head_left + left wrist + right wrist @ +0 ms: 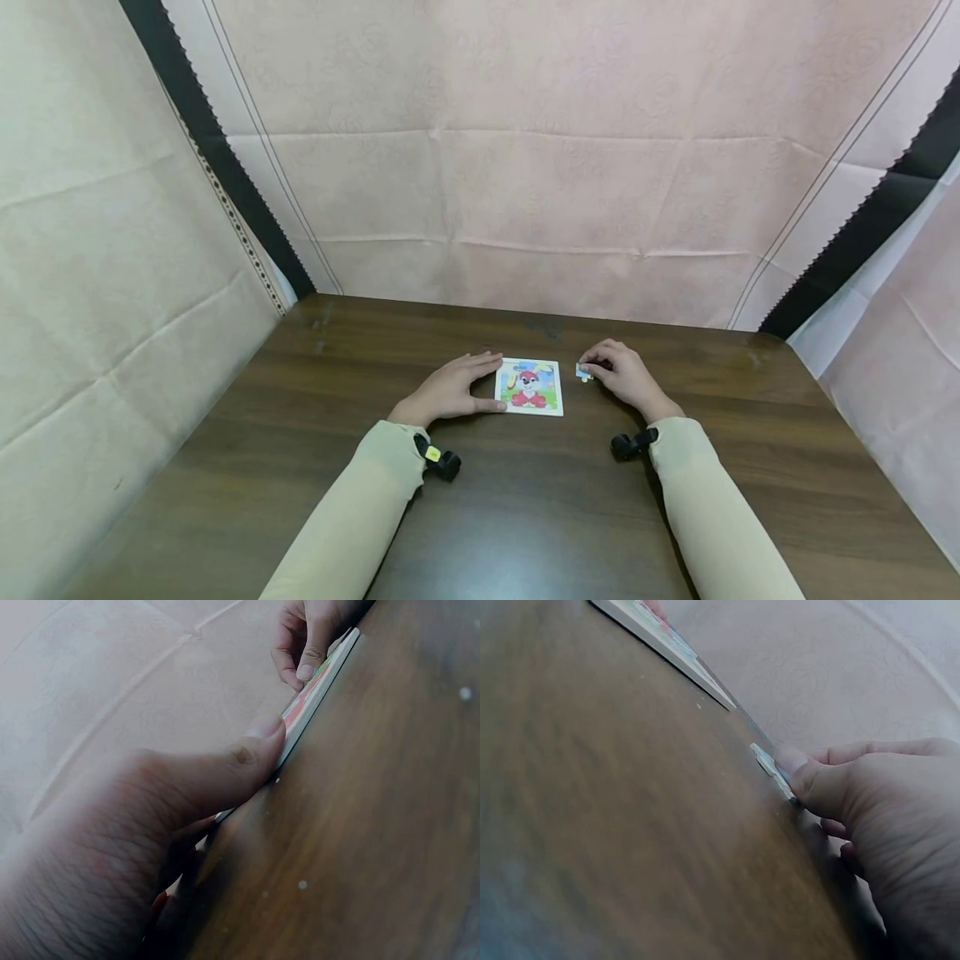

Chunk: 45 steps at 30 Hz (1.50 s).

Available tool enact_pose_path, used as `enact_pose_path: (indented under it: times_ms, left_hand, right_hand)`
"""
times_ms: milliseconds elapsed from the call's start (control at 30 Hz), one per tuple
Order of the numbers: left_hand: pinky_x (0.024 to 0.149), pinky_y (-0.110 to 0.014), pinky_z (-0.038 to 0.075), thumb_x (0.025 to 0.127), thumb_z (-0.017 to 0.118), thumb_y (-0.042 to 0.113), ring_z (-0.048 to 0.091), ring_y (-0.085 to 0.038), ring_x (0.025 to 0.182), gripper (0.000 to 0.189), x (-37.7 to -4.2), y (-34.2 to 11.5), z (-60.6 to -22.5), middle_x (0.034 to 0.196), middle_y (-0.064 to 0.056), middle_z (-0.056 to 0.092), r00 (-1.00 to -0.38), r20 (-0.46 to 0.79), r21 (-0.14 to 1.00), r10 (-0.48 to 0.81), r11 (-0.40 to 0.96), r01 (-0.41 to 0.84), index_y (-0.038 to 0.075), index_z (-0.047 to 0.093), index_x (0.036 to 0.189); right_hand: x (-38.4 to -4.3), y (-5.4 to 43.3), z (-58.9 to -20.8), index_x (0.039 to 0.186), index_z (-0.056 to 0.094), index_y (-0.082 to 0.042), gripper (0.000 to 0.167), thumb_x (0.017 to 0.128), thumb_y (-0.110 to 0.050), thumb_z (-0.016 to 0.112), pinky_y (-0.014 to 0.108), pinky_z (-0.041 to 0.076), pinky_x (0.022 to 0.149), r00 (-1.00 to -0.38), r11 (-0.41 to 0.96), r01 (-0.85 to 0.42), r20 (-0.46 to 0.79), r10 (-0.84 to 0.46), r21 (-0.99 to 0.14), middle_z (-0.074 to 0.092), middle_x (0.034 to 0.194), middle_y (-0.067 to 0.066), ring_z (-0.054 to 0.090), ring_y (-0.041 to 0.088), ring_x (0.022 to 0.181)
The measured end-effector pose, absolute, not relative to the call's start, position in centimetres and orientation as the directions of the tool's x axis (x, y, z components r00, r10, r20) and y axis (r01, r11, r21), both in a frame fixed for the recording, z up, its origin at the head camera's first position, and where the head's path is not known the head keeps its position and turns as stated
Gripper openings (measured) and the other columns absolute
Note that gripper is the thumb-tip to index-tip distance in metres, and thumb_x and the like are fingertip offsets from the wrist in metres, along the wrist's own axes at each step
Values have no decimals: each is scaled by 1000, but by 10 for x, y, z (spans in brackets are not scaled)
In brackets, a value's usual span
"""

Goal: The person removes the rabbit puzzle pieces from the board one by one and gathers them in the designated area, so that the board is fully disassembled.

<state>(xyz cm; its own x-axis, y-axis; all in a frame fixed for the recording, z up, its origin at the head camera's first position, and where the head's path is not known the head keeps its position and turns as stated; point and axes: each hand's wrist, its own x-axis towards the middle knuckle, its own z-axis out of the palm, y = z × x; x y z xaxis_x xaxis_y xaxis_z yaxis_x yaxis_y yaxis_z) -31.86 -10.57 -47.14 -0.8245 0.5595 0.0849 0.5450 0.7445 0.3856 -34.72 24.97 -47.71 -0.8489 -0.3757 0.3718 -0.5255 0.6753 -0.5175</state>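
A small square jigsaw puzzle [529, 387] with a pale frame lies flat on the table, its picture a red-and-white cartoon animal on green and blue. My left hand [459, 387] rests at its left side, fingers extended and thumb spread. The thumb tip touches the board's near edge, as the left wrist view also shows. To the right of the board, my right hand [624, 375] pinches a small light-blue puzzle piece [583, 373] between thumb and fingers. In the right wrist view this piece [771, 771] is at the tabletop, apart from the board [676, 646]; my fingers hide part of it.
The brown wood-grain table [525, 500] extends around both hands. Pale cloth [525, 183] hangs behind its far edge and along both sides, with dark bands at the corners. Each wrist wears a black strapped device, one of them the left device [442, 462].
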Motion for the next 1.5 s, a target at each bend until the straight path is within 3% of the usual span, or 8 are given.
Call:
enact_pose_path:
  times_ms: [1200,1500]
  left_hand:
    - [122,-40,20,82,64,75,26,-17,150,94,-317,-104,-469,162,5,33,-814,104,388,572,730,562,24,38,157]
    - [122,-41,20,81,63,77,27,-17,150,95,-318,-105,-470,162,6,34,-815,108,392,569,729,561,25,39,157]
  right_hand:
    - [-345,247,-476,102,75,-16,8,96,-19,71,41,49,80,-836,679,-542,401,-374,-495,66,99,-2,57,18,92]
    - [-348,204,-475,103,76,-18,12,97,-26,70,37,50,78,-799,644,-593,457,-392,-484,66,100,-5,55,15,92]
